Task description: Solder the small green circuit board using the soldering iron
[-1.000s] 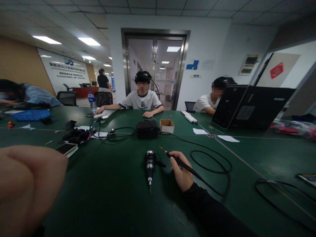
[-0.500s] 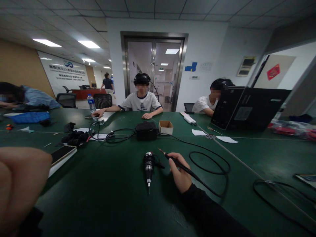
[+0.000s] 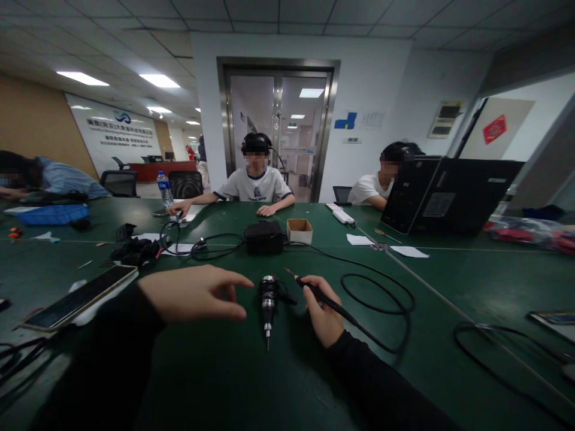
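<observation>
My right hand [image 3: 324, 311] is closed around the black handle of a soldering iron [image 3: 317, 291], its copper-coloured tip pointing up and left. A black cable trails from the iron's rear and loops over the table. Left of that hand lies an electric screwdriver [image 3: 268, 302], black and silver, its thin bit toward me and a dark cord bunched beside it. My left hand [image 3: 197, 293] hovers just left of the screwdriver, thumb and fingers apart, holding nothing and not visibly touching it.
Beyond the screwdriver sit a black box [image 3: 264, 237] and a small open cardboard box [image 3: 299, 232]. A phone [image 3: 83, 297] and tangled black cables [image 3: 135, 250] are on the left. A black computer case [image 3: 449, 194] stands at right. A co-worker [image 3: 256, 182] sits opposite.
My left hand has come in from the left edge, its forearm now stretched toward the screwdriver. My right hand keeps its grip on the soldering iron, hardly moved.
</observation>
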A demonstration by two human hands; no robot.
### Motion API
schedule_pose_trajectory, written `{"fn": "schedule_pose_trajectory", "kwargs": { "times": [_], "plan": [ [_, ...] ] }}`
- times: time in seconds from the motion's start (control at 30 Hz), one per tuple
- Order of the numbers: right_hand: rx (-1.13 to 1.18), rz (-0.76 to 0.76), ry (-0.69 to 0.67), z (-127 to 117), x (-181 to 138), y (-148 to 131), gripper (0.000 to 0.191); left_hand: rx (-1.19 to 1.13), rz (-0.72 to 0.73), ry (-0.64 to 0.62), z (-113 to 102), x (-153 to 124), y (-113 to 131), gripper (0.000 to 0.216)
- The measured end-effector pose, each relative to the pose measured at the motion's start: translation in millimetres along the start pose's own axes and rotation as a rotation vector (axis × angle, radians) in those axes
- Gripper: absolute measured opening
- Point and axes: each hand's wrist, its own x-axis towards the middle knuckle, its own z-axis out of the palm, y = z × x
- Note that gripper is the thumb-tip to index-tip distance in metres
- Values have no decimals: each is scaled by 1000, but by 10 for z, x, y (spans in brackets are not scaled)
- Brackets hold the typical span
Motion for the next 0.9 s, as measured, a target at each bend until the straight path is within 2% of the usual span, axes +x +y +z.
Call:
{"fn": "schedule_pose_trajectory", "kwargs": {
  "times": [0.03, 0.07, 0.13, 0.23, 0.3, 0.37, 0.47, 0.6, 0.8, 0.9],
  "plan": [
    [1, 0, -4, 3, -1, -1, 14, 9, 66, -104, 28, 78, 97, 60],
    [3, -3, -6, 5, -1, -4, 14, 23, 97, -154, 88, 174, 173, 62],
    [7, -18, -4, 10, -1, -15, 14, -1, 42, -182, 295, 388, 255, 76],
    [11, -45, 4, 15, 4, -32, 13, -140, -3, -305, 703, 657, 245, 102],
    [14, -46, -1, 15, 7, -39, 14, -198, 14, -311, 935, 766, 217, 109],
    [22, -38, -9, 16, 10, -43, 14, -206, 49, -252, 1088, 833, 200, 108],
    [32, -27, -15, 20, 9, -49, 14, -190, 108, -188, 1189, 899, 189, 90],
    [40, -18, -29, 28, 5, -42, 13, -239, 118, -204, 1239, 970, 190, 70],
    [38, 1, -29, 26, 3, 1, 13, -306, 105, -228, 1332, 1040, 245, 70],
    [29, 0, -29, 20, 8, 13, 13, -309, 93, -269, 1319, 1069, 253, 79]
  ]
}}
